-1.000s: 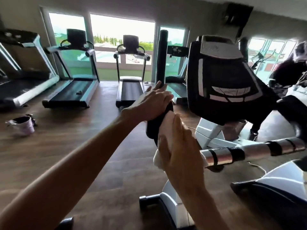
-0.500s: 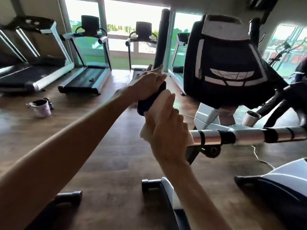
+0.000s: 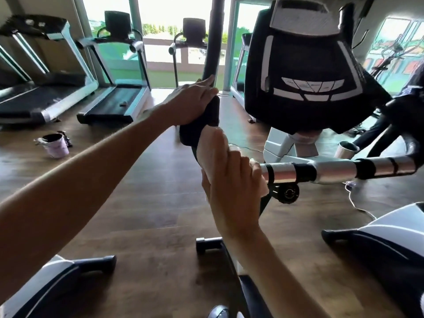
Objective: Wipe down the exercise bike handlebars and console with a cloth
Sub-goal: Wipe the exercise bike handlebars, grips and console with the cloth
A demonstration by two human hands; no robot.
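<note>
Left hand (image 3: 192,103) closed over the black foam grip (image 3: 202,125). Right hand (image 3: 231,180) clasped the white cloth (image 3: 212,145) around the handlebar (image 3: 321,169) bend; bar's long axis ran rightward, unwiped, console (image 3: 302,65) above.

Three treadmills (image 3: 43,88), two hands (image 3: 192,102), one cloth (image 3: 211,148).

Blown-out windows (image 3: 174,26) backlight the room; wide-angle edges bend.

Around me, a brown wood floor (image 3: 160,203), treadmills (image 3: 114,104) facing bright windows (image 3: 174,12), daylight pouring in.
</note>
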